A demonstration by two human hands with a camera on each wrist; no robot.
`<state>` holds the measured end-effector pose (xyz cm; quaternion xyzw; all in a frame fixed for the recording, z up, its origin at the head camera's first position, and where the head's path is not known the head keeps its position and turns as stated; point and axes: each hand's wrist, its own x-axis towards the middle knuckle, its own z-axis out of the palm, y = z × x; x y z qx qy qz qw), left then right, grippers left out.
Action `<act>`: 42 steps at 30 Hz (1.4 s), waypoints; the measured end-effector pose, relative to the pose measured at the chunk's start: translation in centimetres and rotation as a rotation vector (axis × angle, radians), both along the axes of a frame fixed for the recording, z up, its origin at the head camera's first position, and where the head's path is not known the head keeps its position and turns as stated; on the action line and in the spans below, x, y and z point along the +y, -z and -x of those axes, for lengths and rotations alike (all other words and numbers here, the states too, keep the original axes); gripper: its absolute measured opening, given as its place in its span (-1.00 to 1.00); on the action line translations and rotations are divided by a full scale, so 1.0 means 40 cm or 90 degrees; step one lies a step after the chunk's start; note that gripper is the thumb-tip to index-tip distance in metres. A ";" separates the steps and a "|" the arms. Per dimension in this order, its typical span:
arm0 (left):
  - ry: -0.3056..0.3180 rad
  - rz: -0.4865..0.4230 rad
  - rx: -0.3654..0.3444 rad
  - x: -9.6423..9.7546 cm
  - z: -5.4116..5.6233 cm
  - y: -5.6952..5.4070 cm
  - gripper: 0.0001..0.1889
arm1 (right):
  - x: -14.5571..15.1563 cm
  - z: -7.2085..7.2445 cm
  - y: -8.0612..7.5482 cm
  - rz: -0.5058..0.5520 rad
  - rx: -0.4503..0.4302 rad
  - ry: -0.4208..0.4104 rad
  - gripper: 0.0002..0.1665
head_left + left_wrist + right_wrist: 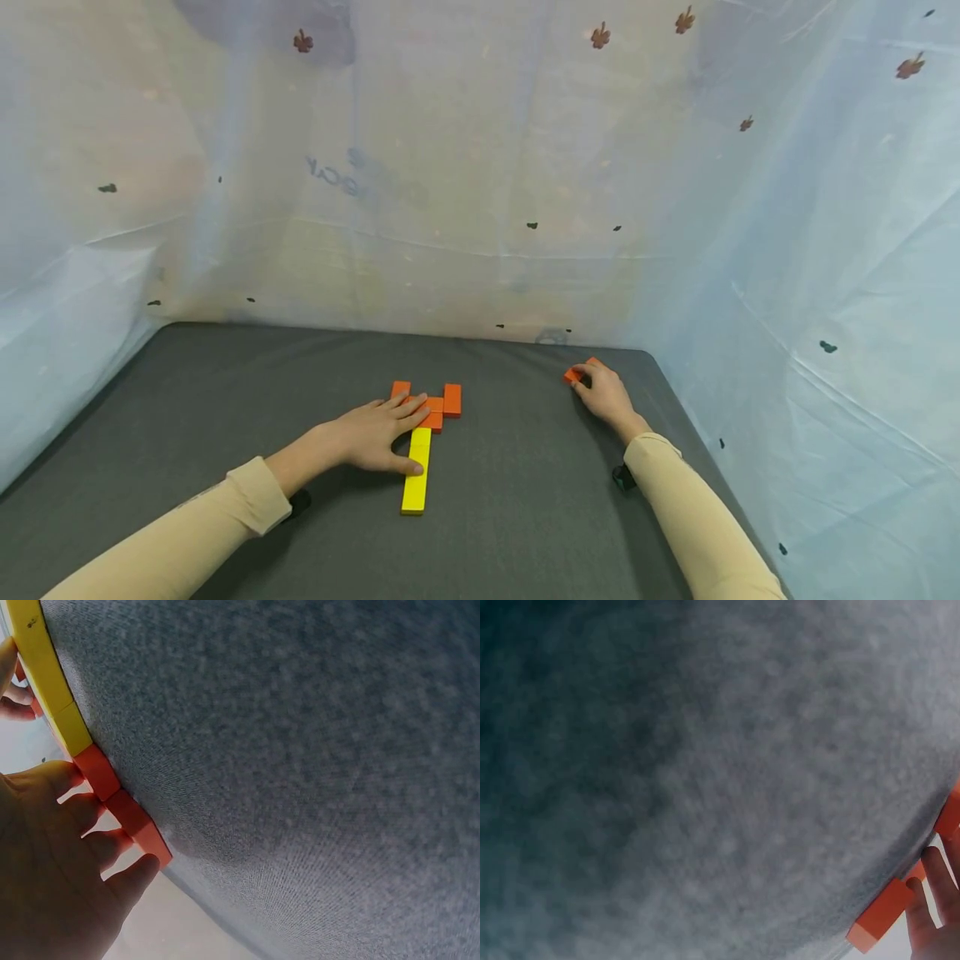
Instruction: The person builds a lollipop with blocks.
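My left hand [378, 435] lies with its fingers spread over a flat figure of blocks. Its fingertips touch the orange blocks [434, 406], and its thumb rests on a column of yellow blocks [415, 493]. In the left wrist view, a seam parts the yellow blocks [39, 656], and orange blocks [137, 823] continue the row beside the fingertips. Far to the right, my right hand [606, 398] pinches an orange block [571, 376] between thumb and finger. Another orange block [593, 362] is partly hidden behind that hand. The right wrist view shows its fingertips at an orange block [881, 915].
Both hands are over a dark grey table [510, 533]. A pale plastic sheet [450, 167] with small leaf-like marks hangs behind it and along both sides. An upright orange block [452, 400] stands out at the figure's right.
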<state>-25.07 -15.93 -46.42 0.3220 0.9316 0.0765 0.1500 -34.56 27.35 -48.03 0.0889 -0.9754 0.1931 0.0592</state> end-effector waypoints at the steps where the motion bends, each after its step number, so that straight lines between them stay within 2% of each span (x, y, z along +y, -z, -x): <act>1: 0.001 0.001 0.002 0.001 0.000 0.000 0.06 | 0.000 0.001 0.001 0.001 0.001 0.002 -0.50; 11: 0.000 -0.005 0.000 0.003 0.004 -0.004 0.07 | 0.000 0.006 -0.003 0.001 0.011 -0.002 -0.53; 16: -0.001 -0.003 0.000 0.003 0.005 -0.003 0.07 | -0.026 0.007 -0.008 0.019 0.013 -0.019 -0.54; 26: 0.009 -0.007 0.003 0.005 0.002 -0.004 0.08 | -0.161 0.007 -0.038 0.052 0.014 -0.080 -0.55; 35: 0.001 0.011 0.010 0.010 0.004 -0.006 0.07 | -0.283 0.008 -0.053 0.095 0.031 -0.137 -0.58; 42: -0.005 0.025 0.032 0.013 0.005 -0.008 0.09 | -0.370 -0.005 -0.060 0.109 0.028 -0.195 -0.57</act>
